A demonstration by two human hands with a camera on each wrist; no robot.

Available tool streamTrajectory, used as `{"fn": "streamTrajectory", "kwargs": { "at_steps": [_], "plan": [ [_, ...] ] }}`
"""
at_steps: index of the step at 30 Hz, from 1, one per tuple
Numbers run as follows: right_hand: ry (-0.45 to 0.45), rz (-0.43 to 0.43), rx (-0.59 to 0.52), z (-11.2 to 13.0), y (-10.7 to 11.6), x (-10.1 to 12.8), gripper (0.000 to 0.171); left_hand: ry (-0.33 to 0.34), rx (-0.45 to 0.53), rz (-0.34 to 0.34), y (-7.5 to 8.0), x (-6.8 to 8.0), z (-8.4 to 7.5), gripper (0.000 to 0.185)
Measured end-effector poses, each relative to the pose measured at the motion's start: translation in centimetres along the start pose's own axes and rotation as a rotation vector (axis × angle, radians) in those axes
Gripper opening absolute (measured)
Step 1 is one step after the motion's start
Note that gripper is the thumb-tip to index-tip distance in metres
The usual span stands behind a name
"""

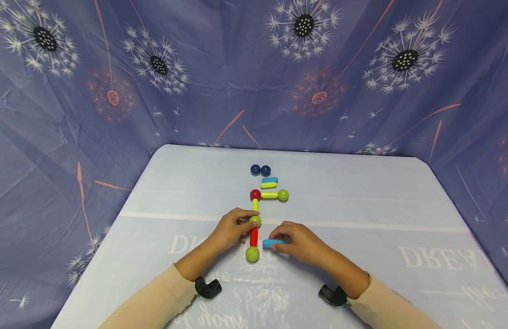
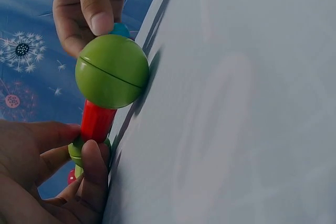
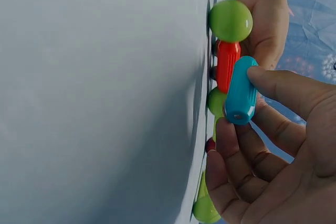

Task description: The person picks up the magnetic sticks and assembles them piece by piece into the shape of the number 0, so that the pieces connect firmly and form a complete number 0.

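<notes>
Nearest the head camera: 2 cream sleeves with black wrist mounts, reaching forward over a pale blue surface.

Left hand: fingers curled around the chain of magnetic pieces, pinching at the middle green ball and the top of the red rod. In the left wrist view, thumb and forefinger closed on that ball just below the red rod.

Right hand: pinching a blue rod between thumb and fingers, held level just right of the red rod, close but apart from it. In the right wrist view, blue rod gripped by thumb above and fingers below, its end facing the lens, beside the red rod.

Chain lying flat on the surface, running away from the person: near green ball, red rod, middle green ball, short yellow rod, red ball. From the red ball, a yellow rod turning right to a far green ball.

Loose beyond the chain: a second yellow rod, a second blue rod, then 2 dark blue balls side by side.

Behind and to both sides: purple cloth printed with dandelion heads.
</notes>
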State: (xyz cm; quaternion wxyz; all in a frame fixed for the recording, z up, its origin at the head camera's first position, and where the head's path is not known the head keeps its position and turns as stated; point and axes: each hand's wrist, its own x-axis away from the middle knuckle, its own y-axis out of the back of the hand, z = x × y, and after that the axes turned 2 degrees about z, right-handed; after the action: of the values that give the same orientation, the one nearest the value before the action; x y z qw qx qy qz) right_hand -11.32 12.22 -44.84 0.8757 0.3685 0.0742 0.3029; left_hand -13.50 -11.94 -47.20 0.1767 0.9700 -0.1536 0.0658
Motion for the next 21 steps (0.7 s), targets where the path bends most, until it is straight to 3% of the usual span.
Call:
{"fn": "streamTrajectory", "kwargs": {
  "at_steps": [10,21],
  "plan": [
    [0.055,0.039,-0.006,0.4,-0.9,0.3,0.015,-0.02,-0.007,0.001,0.1,0.2,-0.2,0.031],
    [0.048,0.028,0.014,0.8,-1.6,0.4,0.013,-0.04,-0.008,-0.008,0.0,0.2,-0.2,0.031]
  ]
}}
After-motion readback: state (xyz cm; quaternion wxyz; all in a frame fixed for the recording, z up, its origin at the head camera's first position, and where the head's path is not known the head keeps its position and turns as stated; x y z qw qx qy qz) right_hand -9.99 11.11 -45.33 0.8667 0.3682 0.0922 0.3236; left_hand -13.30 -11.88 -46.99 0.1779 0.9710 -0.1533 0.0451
